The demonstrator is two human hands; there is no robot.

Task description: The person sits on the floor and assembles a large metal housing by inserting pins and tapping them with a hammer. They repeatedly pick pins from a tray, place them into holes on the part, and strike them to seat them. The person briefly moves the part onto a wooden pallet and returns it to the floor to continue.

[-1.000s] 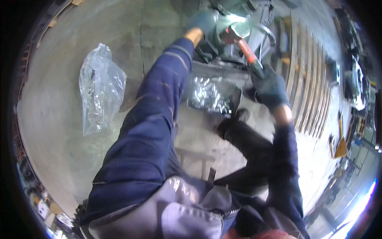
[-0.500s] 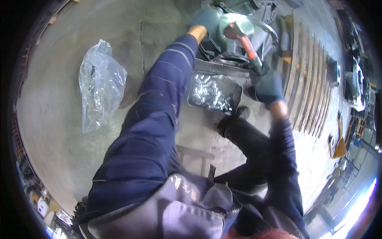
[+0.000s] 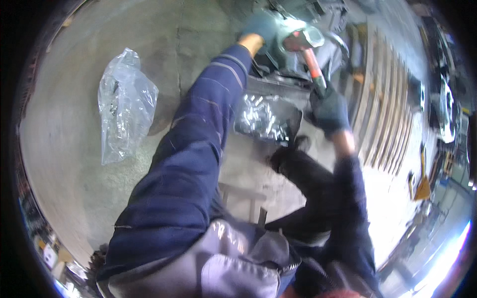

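My right hand, in a dark grey glove, is closed around the grip of a hammer. The hammer has a red-and-steel head and an orange-red handle, and its head is above a dark metal casting with rounded openings. At the casting's far left side is my gloved left hand, smeared by motion, so its fingers cannot be made out. Nearer to me, a dark tray holds many short shiny metal sleeves.
On the floor to the left lies a clear plastic bag with something inside. Wooden slats run along the right of the casting. A yellow-brown broom is farther right. My leg and dark shoe are just below the tray.
The hammer head has shifted slightly right and tilted, showing more of its steel face. My right hand has moved a little left and nearer to me. My left hand stays by the casting.
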